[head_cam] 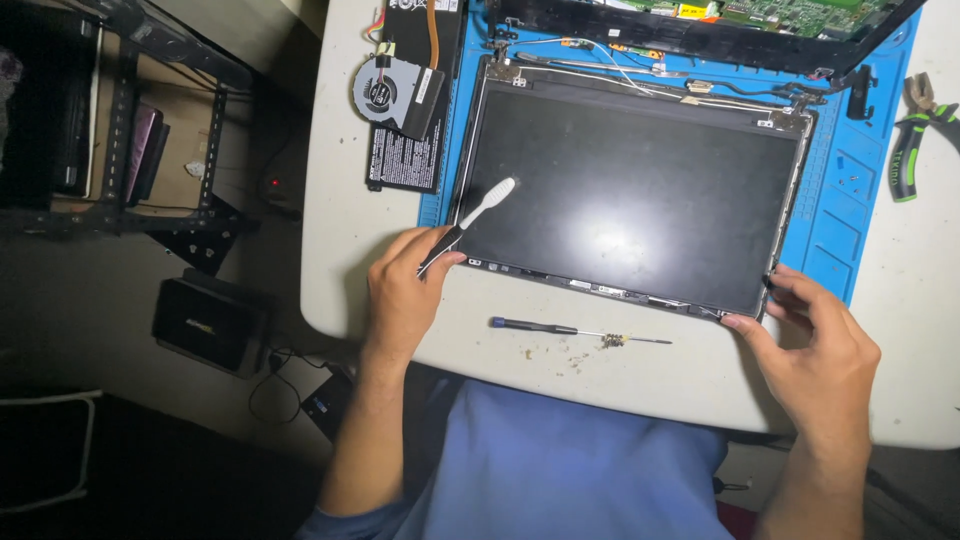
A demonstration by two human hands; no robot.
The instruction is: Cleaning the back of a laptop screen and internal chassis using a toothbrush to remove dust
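Item: laptop screen panel (pixel 630 195), flat on blue mat (pixel 850 190), already detached from its base. Your left hand (pixel 400 290) grips a toothbrush (pixel 478 212) at the panel's left edge; your right hand (pixel 815 345) pinches its near-right corner. Screwdriver (pixel 570 330) lies unused on the tabletop (pixel 340 200).

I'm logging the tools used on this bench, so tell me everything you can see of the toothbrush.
The toothbrush is slim, with a white head and neck and a dark handle, plastic by the look of it. It lies at a slant, its head up and to the right over the left edge of the dark laptop screen panel; whether the bristles touch it cannot be told. The left hand has its grip on the handle, which the fingers mostly hide. The bristles are too small to judge.
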